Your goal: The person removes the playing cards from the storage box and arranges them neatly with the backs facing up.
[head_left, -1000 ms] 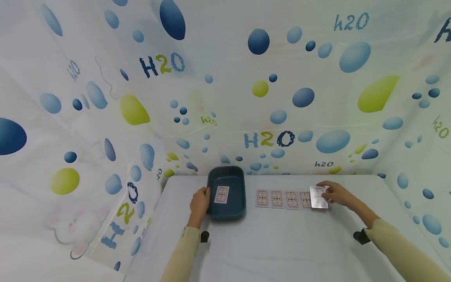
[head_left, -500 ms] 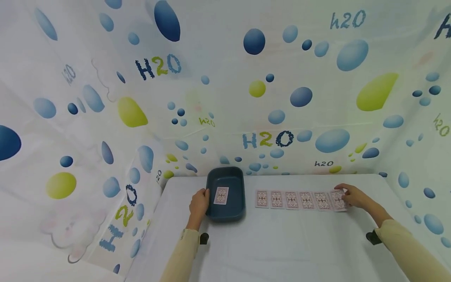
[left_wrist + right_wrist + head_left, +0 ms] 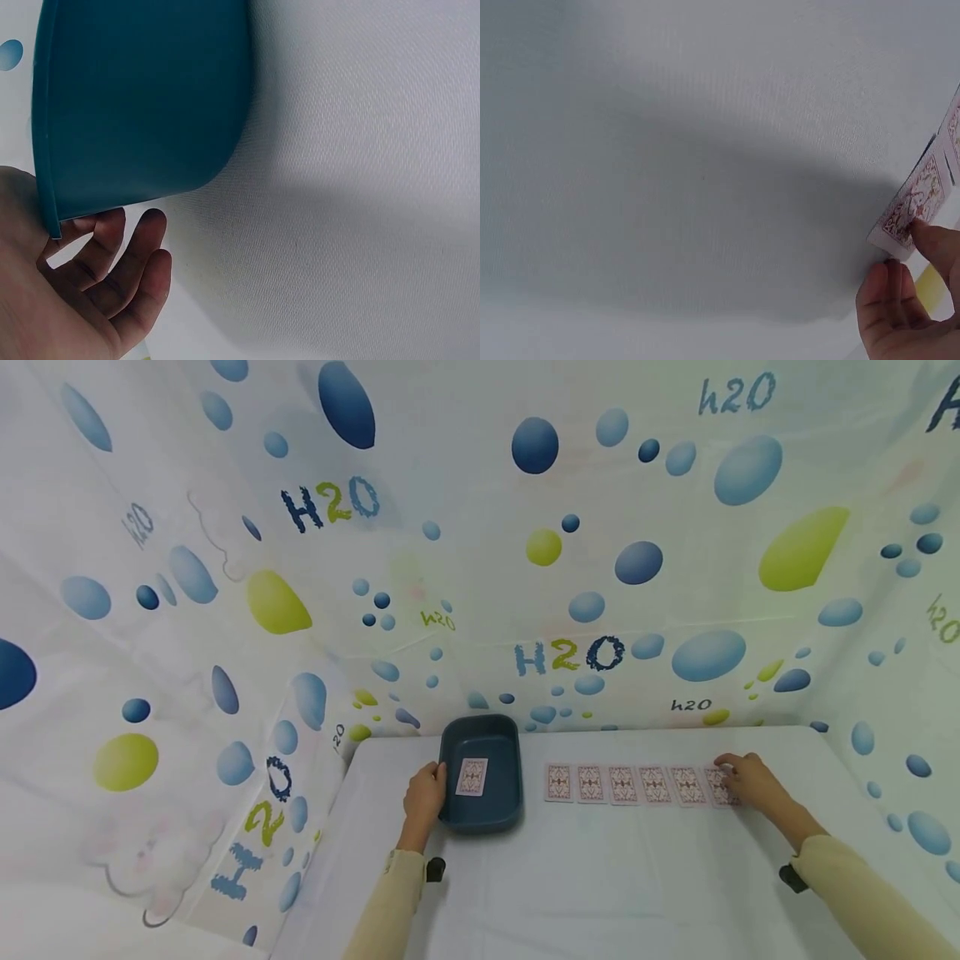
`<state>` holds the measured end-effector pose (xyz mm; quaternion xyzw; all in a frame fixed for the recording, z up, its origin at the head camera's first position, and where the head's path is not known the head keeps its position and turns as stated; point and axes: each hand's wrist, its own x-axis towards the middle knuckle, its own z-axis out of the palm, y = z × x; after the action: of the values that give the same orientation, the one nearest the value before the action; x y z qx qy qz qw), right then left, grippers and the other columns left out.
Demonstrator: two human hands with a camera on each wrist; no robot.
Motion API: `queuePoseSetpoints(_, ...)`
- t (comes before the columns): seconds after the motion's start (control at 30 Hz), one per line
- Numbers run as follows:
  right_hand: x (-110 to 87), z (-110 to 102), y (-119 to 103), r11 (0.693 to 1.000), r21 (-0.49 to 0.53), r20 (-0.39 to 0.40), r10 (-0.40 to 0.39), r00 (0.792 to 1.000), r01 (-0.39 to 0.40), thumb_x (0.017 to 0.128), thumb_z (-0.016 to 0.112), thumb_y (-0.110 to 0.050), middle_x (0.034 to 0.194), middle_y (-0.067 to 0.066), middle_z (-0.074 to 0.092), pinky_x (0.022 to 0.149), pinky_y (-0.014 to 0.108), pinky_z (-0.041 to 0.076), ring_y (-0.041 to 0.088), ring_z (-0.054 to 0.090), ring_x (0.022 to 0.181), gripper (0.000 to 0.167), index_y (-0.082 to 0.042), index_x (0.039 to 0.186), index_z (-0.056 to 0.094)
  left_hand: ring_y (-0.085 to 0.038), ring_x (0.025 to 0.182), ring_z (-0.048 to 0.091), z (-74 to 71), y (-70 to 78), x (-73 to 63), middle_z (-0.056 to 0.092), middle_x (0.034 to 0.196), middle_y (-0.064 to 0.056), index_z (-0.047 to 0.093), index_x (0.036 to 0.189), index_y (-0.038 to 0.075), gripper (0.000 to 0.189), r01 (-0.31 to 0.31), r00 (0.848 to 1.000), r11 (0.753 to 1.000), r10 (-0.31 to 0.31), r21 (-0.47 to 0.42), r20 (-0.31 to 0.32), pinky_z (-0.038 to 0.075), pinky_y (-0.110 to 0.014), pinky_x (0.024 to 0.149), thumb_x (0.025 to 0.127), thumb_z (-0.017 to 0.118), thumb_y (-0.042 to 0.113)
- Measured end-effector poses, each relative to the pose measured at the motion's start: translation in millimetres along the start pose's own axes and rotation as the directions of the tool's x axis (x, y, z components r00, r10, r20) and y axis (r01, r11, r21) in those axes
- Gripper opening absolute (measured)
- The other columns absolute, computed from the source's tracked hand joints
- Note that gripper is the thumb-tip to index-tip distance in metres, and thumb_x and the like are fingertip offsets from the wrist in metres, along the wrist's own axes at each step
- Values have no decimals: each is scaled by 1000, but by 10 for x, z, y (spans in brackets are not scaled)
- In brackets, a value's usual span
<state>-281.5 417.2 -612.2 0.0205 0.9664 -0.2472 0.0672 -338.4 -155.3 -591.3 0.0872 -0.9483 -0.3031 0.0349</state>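
My left hand point(image 3: 425, 793) grips the left rim of a dark blue-green tray point(image 3: 507, 814). In the left wrist view, the fingers point(image 3: 142, 259) curl under the rim and beside the tray's outer wall. Inside the tray lies one playing card point(image 3: 472, 777), patterned back up. My right hand point(image 3: 756, 783) is at the right end of a row of cards, holding the last playing card point(image 3: 718, 787) at its edge. In the right wrist view, the thumb presses on that card's patterned back point(image 3: 919, 199), and the other fingers bend at its end. The hand partly covers this card in the head view.
Several more cards lie back up in a row, from a leftmost card point(image 3: 558, 782) beside the tray to a card point(image 3: 688, 787) next to my right hand. A white cloth point(image 3: 600, 877) covers the table. Behind it hangs a curtain point(image 3: 480, 577) printed with bubbles.
My right hand has carried a card rightward from above the row to its right end, where it now lies in line with the others. The left hand stays at the tray.
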Motion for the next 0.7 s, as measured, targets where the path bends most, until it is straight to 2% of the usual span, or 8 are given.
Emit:
queuePoseSetpoints(0.23,-33,-51,-117,998,-40,6,54,999,-54,100,53,-10,113,38,50,88,58,48,46,56,99,43,15,134,45,-21,65,51,2,-26,23,60,79,-9,58,86,9,34,4,1000,1000,-4,-4,-7,34,-34,54,106,45,33)
queuePoseSetpoints(0.43,-49,-87,-297,993,-71,8,98,995,-97,102,54,-18,129,45,40,99,67,41,59,46,117,52,16,138,38,-21,62,49,-2,-47,25,53,72,-7,55,80,10,35,-15,1000,1000,14,-26,-24,33,-34,53,106,47,32)
queuePoseSetpoints(0.57,-69,-77,-490,995,-83,-8,63,998,-64,101,57,-20,134,46,36,101,69,37,63,38,123,57,17,139,37,-20,61,49,-1,-50,29,54,71,-6,56,81,10,35,-35,999,999,34,-36,-24,34,-33,53,106,47,32)
queuePoseSetpoints(0.7,-52,-17,-750,995,-98,-48,-28,998,23,99,59,-22,132,45,41,100,68,39,62,42,121,57,17,137,41,-21,61,49,-10,-62,25,54,71,-7,56,81,10,35,-30,999,999,29,-36,-28,33,-34,53,106,47,32)
